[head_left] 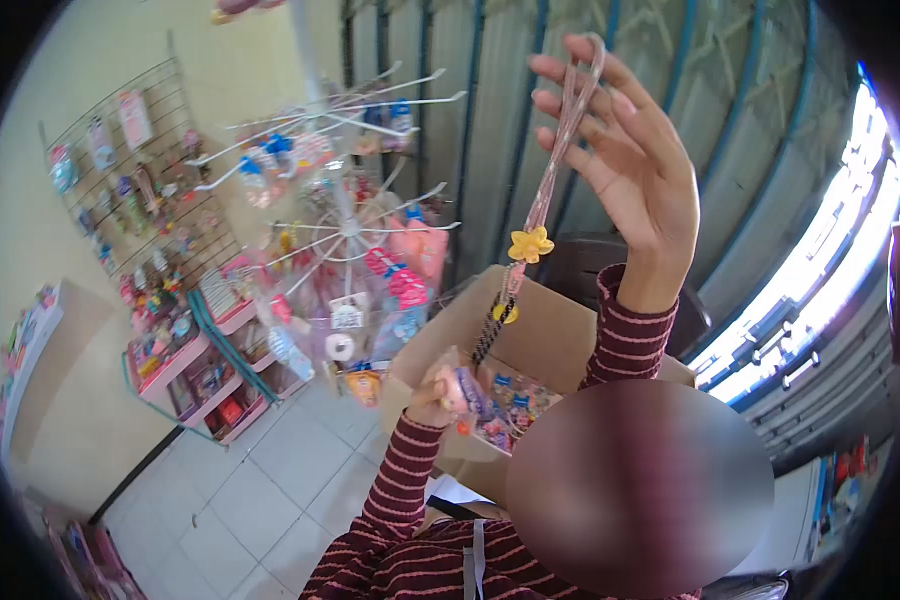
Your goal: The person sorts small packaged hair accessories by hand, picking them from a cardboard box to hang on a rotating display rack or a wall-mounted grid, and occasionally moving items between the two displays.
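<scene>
1. Strap (547, 190): suspended in the upper middle, extending down over the box (455, 320). Upper section: narrow loop of glossy pink cord. Below it: yellow petalled flower (531, 244), then black-and-white braided cord (486, 335) with a rounded yellow piece (506, 314) beside it. Lower end reaches near the packet (460, 390); contact cannot be told.
2. Right hand (640, 170): raised well above the left, palm facing left, fingers spread and loosely bent. It holds the strap, with the loop caught over the fingers.
3. Left hand (428, 405): low, at the box's near left side, apart from the right hand and closed on the packet. Packet: clear, crinkled film with pink and purple contents.
4. Sleeves (630, 335): maroon fabric, thin pale stripes. Right forearm upright; left forearm angled upward from the body.
5. Box: open, brown cardboard, flat-sided. Contents: small multicoloured packs (515, 405) in shiny film.
6. Rack (349, 232): white, thin straight arms radiating from a pole; bagged goods hang from it.
7. Floor (225, 500): smooth, pale square tiles.
8. Shutter (510, 120): grey vertical panels, blue strips between. Grid (155, 200): thin wire mesh against the wall (260, 65), hung with small goods.
</scene>
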A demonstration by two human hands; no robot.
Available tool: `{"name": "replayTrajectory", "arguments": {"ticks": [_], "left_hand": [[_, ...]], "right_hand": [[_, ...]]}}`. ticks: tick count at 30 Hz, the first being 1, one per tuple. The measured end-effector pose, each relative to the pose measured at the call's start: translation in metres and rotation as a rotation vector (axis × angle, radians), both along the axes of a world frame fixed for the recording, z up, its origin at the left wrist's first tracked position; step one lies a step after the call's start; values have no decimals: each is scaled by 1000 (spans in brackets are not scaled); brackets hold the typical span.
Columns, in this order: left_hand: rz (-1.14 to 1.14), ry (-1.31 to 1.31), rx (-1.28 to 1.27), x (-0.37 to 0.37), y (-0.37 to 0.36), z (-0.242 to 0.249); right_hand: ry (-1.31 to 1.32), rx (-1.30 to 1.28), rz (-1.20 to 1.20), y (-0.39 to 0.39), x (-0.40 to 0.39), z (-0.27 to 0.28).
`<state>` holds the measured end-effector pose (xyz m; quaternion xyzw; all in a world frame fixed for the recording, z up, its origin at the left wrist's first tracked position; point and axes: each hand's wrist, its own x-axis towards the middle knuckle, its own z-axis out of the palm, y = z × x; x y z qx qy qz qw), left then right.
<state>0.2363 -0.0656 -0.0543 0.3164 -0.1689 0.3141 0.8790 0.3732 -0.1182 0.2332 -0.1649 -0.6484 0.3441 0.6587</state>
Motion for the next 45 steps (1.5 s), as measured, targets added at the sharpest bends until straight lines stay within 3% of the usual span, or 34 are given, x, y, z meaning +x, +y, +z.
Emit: {"name": "replayTrajectory", "arguments": {"ticks": [2, 4, 5, 9, 11, 12, 15, 17, 19, 22, 23, 27, 29, 34, 35, 37, 41, 45], "left_hand": [[178, -29, 96, -40, 11, -8], [374, -25, 155, -78, -1, 37], [428, -20, 156, -96, 1, 35], [706, -11, 90, -166, 2, 25], [1050, 304, 147, -191, 5, 10], [938, 285, 229, -204, 5, 12], [1072, 410, 368, -224, 7, 2], [1091, 417, 238, -238, 7, -16], [1309, 378, -119, -250, 13, -18], [1393, 559, -295, -287, 21, -14], [1424, 644, -378, -296, 27, -13], [1656, 553, -485, -324, 52, -26], [1654, 630, -490, -340, 63, -30], [1681, 671, -502, -378, 113, -37], [1676, 664, -541, -386, 128, -37], [1663, 712, -469, -406, 162, -46], [1471, 746, -577, -439, 220, -29], [1579, 694, -507, -467, 281, -31]], "right_hand": [[-87, 69, 3, 10, -31, 5], [-41, 56, 89, 15, -74, 3], [-5, 38, 135, 22, -95, 2], [-90, -8, 561, 62, -181, -16], [36, -67, 724, 72, -227, -22], [32, -71, 760, 79, -248, -22], [72, -91, 848, 95, -290, -23], [170, -133, 1045, 104, -300, -19], [250, -288, 1254, 114, -308, -13], [96, -72, 768, 141, -331, -28], [98, -75, 768, 152, -335, -32], [43, -133, 600, 194, -344, -45], [46, -146, 557, 224, -352, -55], [23, -75, 96, 331, -381, -90], [43, -57, 97, 355, -387, -96], [-21, -28, -164, 396, -399, -106], [80, 33, -187, 468, -426, -121], [87, -29, -184, 532, -451, -125]]}}
